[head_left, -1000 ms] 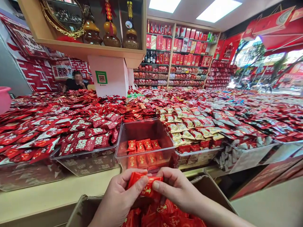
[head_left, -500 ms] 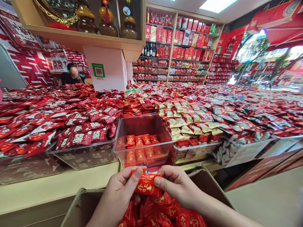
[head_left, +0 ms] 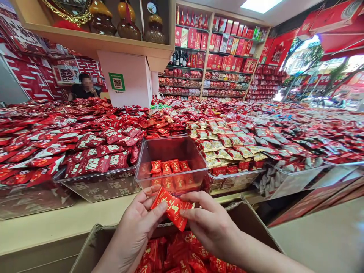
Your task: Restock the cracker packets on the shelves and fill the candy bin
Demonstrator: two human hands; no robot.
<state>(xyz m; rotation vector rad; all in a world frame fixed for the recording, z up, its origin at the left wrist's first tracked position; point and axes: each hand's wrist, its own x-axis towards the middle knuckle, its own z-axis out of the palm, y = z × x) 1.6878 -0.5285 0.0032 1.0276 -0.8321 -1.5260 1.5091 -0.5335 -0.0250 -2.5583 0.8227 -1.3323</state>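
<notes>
A small red candy packet (head_left: 170, 207) with gold lettering is held between my two hands, above an open cardboard box. My left hand (head_left: 142, 216) pinches its left side, thumb on the front. On its right edge, the thumb and forefinger of my right hand (head_left: 209, 218) are closed. Many matching red packets (head_left: 182, 252) lie loose in the cardboard box (head_left: 95, 235) below. Just beyond my hands stands a clear plastic bin (head_left: 196, 174), where rows of the same red packets (head_left: 166, 167) sit at the bottom.
Bins of dark red packets (head_left: 95, 163) stand to the left, and cream-and-red packets (head_left: 224, 146) fill the bin to the right. A white pillar with a QR code (head_left: 116, 82) rises behind. A person (head_left: 84, 88) sits at the far left. Stocked shelves (head_left: 224, 49) line the back wall.
Both hands have lifted the packet slightly away from the box toward the clear bin. The packet has turned from nearly level to a slant, its right end lower.
</notes>
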